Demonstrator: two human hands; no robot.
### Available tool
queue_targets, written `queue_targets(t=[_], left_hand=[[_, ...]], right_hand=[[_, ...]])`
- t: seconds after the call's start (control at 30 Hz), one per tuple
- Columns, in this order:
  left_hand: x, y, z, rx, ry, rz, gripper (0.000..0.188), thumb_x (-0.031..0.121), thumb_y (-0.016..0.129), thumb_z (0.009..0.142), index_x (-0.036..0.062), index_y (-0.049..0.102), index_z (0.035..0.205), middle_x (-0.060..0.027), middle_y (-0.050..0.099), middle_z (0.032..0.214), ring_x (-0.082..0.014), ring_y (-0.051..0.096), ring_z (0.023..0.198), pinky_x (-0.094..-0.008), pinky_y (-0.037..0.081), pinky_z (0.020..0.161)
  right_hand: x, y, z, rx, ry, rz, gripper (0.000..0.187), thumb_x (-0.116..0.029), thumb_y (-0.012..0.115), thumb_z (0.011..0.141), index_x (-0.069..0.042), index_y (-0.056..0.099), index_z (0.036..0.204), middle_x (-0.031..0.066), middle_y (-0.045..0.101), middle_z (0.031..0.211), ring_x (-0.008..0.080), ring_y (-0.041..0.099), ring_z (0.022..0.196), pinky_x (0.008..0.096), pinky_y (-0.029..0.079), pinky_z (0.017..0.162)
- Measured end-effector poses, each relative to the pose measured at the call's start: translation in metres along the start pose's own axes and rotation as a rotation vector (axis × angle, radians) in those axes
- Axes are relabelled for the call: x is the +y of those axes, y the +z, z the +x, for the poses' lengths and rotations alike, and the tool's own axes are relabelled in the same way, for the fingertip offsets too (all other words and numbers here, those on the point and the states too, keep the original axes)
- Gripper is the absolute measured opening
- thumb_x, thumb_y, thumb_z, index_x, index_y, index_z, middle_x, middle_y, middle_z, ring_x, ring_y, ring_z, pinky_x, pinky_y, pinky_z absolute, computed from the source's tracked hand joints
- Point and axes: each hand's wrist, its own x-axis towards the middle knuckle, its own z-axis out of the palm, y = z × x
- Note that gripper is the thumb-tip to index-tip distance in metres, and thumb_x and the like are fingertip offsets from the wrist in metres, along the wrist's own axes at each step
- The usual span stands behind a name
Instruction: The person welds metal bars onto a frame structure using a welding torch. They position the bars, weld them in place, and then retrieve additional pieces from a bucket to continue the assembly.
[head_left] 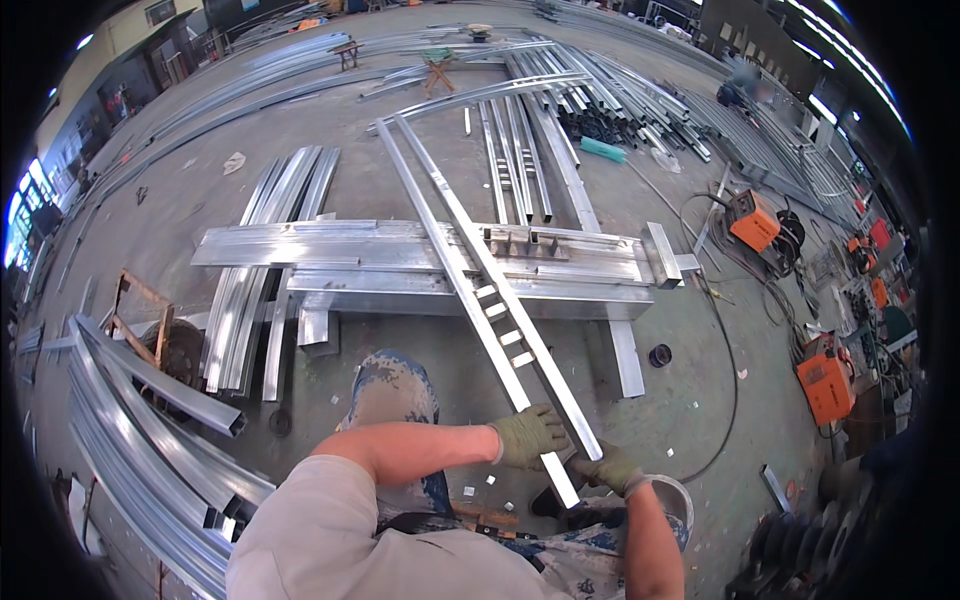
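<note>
A long metal frame of two parallel square tubes slants from near me up and away to the left. Several short crosspieces join the tubes around the middle. My left hand, in an olive work glove, is closed round the left tube near its close end. The right hand, gloved alike, grips the close end of the other tube, its fingers partly hidden beneath. The frame rests across a low bench of broad silvery beams, its far end sticking out beyond them. Small dark upright pieces stand on the bench beside the frame.
Bundles of metal tubes lie at the left, with more stacks farther back. Orange box-shaped machines with trailing cables stand at the right. A dark round can sits on the floor. Another person is far right.
</note>
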Motion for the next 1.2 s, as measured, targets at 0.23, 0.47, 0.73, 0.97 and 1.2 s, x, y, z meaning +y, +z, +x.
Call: queue_targets(t=[0.23,0.47,0.73,0.97,1.2], left_hand=[[0.004,-0.042,-0.052,-0.118,-0.153,0.073,0.086,0.064,0.08,0.077,0.0126,0.061,0.144,-0.0109,0.054,0.154,-0.0334,0.04,0.152,-0.0634,0.02,0.129],[0.018,-0.065,-0.114,0.145,-0.526,0.013,0.117,0.066,0.09,0.063,0.0113,0.05,0.159,-0.0159,0.037,0.171,-0.0398,0.024,0.162,-0.0559,0.022,0.131],[0.041,-0.09,-0.158,0.615,-0.708,-0.675,0.115,0.047,0.095,0.074,0.0062,0.037,0.165,-0.021,0.039,0.167,-0.0341,0.035,0.158,-0.0458,0.043,0.122],[0.061,-0.109,-0.155,0.913,-0.864,-1.433,0.067,0.04,0.07,0.105,0.0101,0.044,0.159,-0.0089,0.06,0.137,-0.0214,0.064,0.124,-0.0385,0.058,0.1],[-0.017,-0.152,-0.139,1.102,-0.914,-1.743,0.047,0.024,0.073,0.102,0.0076,0.057,0.143,-0.0112,0.069,0.115,-0.0256,0.074,0.101,-0.0366,0.063,0.086]], right_hand=[[0.01,0.056,-0.006,0.066,-0.022,0.102,0.061,-0.037,0.087,0.088,0.003,0.065,0.129,0.0082,0.073,0.092,0.0161,0.065,0.075,0.0323,0.053,0.066],[-0.055,0.103,-0.06,0.047,-0.033,0.459,0.037,-0.026,0.086,0.09,0.0,0.065,0.109,0.0032,0.063,0.078,0.0135,0.058,0.058,0.0312,0.047,0.051],[-0.115,0.112,-0.083,0.005,-0.052,0.637,0.048,-0.033,0.085,0.093,0.0,0.061,0.118,0.0094,0.066,0.087,0.0181,0.063,0.066,0.0345,0.056,0.059],[-0.196,0.135,-0.049,-0.024,-0.113,0.748,0.056,-0.041,0.081,0.096,0.002,0.058,0.123,0.0096,0.066,0.087,0.0187,0.065,0.066,0.0373,0.059,0.061],[-0.263,0.123,0.008,-0.012,-0.067,0.762,0.042,-0.037,0.079,0.099,-0.003,0.063,0.119,0.0087,0.065,0.09,0.0212,0.067,0.069,0.0405,0.061,0.062]])
